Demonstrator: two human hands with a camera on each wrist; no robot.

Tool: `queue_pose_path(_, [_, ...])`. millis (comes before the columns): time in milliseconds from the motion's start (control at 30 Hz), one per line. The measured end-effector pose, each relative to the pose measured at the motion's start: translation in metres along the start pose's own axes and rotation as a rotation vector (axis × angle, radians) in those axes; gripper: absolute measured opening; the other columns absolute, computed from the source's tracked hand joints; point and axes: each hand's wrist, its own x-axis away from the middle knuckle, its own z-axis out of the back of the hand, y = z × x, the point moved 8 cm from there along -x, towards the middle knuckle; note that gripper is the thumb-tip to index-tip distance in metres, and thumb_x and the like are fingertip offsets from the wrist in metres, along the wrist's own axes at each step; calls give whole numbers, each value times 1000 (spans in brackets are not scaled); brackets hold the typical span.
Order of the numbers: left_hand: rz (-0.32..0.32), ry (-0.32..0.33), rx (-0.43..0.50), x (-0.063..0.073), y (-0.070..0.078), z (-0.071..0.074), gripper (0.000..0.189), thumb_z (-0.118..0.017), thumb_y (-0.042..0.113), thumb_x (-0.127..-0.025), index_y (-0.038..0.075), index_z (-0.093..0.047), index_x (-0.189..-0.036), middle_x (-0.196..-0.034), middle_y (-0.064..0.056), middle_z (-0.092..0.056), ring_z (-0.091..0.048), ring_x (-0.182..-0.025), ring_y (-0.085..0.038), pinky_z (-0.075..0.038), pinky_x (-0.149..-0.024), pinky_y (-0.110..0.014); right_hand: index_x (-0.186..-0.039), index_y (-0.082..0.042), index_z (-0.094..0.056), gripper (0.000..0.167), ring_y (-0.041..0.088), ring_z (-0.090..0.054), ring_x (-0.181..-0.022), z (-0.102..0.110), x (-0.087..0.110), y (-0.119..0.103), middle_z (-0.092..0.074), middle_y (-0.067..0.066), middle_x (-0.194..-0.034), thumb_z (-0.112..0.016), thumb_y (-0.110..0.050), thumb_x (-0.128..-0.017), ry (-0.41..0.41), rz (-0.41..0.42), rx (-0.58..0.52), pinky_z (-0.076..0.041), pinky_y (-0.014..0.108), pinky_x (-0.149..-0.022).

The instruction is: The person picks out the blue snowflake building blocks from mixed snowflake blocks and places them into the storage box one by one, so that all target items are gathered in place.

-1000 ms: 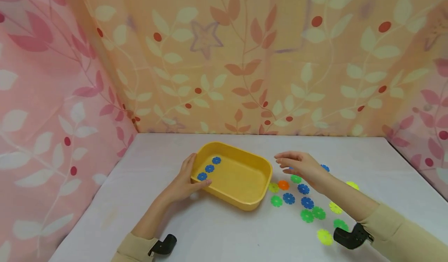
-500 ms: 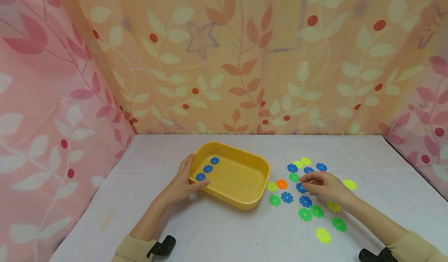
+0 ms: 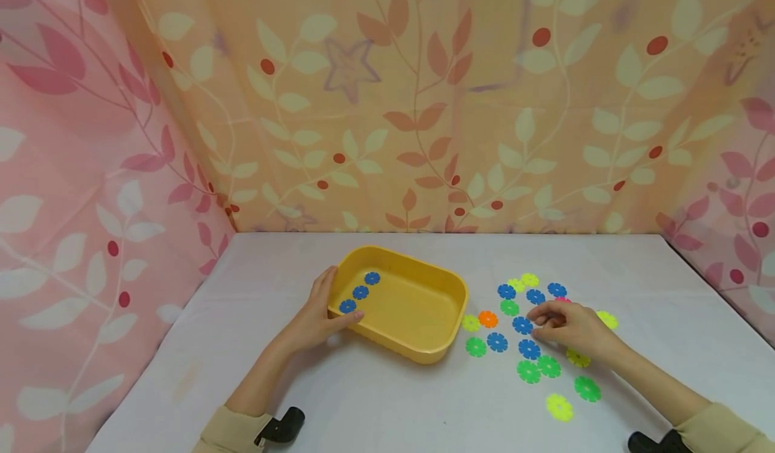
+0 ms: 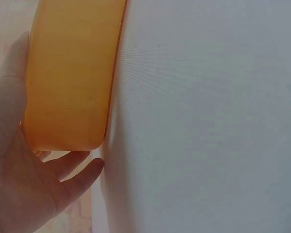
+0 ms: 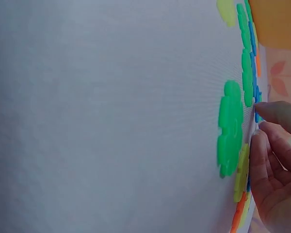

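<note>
The blue flower piece (image 3: 523, 325) lies flat on the white table (image 3: 387, 399), right of the yellow tray (image 3: 424, 355) and in the middle of the loose scatter of pieces. It sits at the fingertips of the right hand (image 3: 569, 328), on that hand's left side, toward the tray. The fingers are curled in and bunched at the piece's edge; whether they already pinch it or only touch it I cannot tell, and the right wrist view shows only curled fingers (image 5: 274, 145) at the rim of a blue piece. The piece is round with notches, so it has no long axis to speak of.

The right hand is much the nearer one. The left hand (image 3: 317, 315) is well apart from it, on the tray's left end, thumb on the near rim and palm against the outer wall, gripping the tray.

Three blue pieces (image 3: 360, 292) lie in a row inside the tray at its left end. Around the right hand lie more blue, green, yellow and orange pieces, one orange piece (image 3: 488, 319) just beside the tray.

No brand, label or writing can be read anywhere.
</note>
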Motion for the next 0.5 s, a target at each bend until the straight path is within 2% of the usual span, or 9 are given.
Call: queue_pose_path(500, [3,1,0,0,0,0,112,-74,49,-83,8,0,-157,-161,-15,0,-13,-145,-37,-15,-114,-56,-105,-10,-69,31,19,-52,-83,-1,-2,0,-59,0,-86,-79,-29,-82,13,6,11,-47,20,-64])
